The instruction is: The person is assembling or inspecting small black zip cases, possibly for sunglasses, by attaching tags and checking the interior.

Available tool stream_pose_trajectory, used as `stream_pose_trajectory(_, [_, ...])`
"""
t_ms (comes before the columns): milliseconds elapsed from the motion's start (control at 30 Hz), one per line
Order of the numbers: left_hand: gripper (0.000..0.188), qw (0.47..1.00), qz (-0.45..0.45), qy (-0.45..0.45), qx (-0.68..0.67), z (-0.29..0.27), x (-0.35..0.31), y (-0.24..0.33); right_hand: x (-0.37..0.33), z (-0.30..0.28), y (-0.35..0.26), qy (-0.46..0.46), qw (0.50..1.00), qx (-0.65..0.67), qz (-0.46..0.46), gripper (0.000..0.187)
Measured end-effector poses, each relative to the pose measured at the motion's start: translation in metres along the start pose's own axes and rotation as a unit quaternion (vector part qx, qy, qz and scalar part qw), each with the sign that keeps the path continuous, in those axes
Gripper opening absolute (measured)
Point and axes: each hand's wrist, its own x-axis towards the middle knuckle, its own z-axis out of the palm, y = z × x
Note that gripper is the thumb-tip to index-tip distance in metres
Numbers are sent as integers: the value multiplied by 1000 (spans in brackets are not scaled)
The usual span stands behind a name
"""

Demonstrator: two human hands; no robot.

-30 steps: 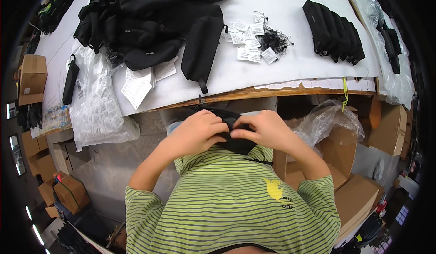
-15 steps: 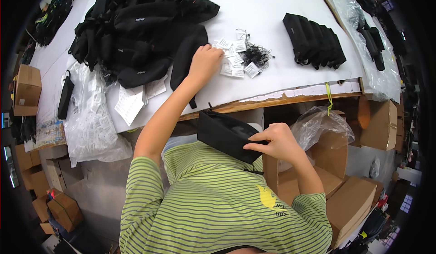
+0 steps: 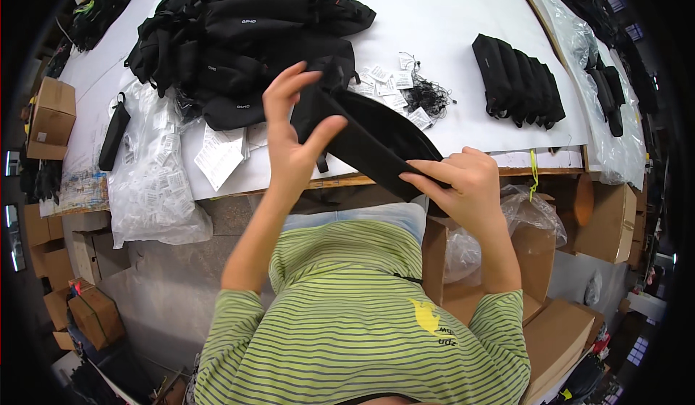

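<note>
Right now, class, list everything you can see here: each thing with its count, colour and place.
Held pouch: one, black, between both hands
Loose pouches: a heap, black, table's far left
Lined-up pouches: one row, black, table's right
Paper tags: several, white, mid-table
Clear bags: a pile, table's left edge
Cardboard boxes: several, brown, on the floor
Table: one, white
Left hand: on the pouch's end
Right hand: fingers gripping the pouch

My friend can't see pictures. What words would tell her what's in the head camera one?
A person in a green striped shirt holds a long black fabric pouch between both hands, the left hand at its upper end and the right hand at its lower end, above the edge of a white work table. On the table lie a heap of black fabric bags, small white paper tags and a neat row of black pouches.
</note>
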Motion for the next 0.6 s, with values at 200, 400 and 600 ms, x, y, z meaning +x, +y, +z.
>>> stream_pose_trajectory(200, [59,700,-324,-46,-634,20,-71,-14,1,28,-18,61,989,129,43,19])
stream_pose_trajectory(400, [49,780,-418,62,-462,25,-49,12,-34,67,-27,217,878,305,298,17])
stream_pose_trajectory(600, [48,754,-460,-128,-451,12,-60,4,-4,64,-11,88,750,583,299,29])
